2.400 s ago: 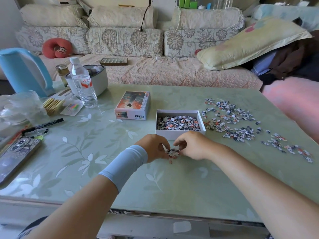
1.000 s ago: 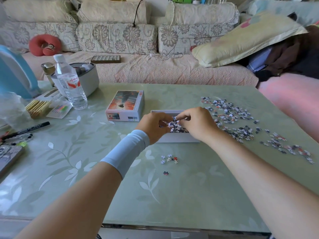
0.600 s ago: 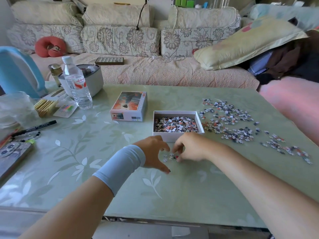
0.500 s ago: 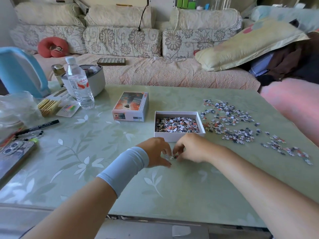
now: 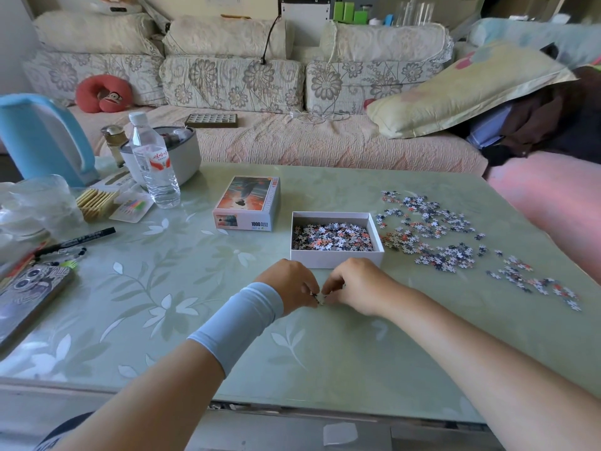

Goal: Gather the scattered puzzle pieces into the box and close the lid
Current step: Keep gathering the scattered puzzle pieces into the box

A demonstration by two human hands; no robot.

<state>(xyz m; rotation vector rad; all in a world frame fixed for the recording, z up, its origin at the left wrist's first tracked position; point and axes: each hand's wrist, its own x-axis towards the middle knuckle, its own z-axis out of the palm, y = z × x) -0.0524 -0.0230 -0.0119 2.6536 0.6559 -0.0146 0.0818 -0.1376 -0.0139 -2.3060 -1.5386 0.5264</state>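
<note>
The open white box (image 5: 336, 259) sits mid-table, part filled with puzzle pieces. Its printed lid (image 5: 248, 202) lies just to the left of it. Many loose puzzle pieces (image 5: 432, 232) are spread over the table to the right of the box. In front of the box, my left hand (image 5: 291, 284) and my right hand (image 5: 356, 283) meet with curled fingers, pinching a small clump of pieces (image 5: 321, 298) between them on the table top.
A water bottle (image 5: 153, 161), a white pot (image 5: 182, 151), a blue kettle (image 5: 39, 138), a black marker (image 5: 78, 240) and a phone (image 5: 26, 297) crowd the table's left side. A sofa with cushions runs behind the table.
My hands dropped a handful into the box, came back to the table in front of it, and closed in on the few pieces left there.
</note>
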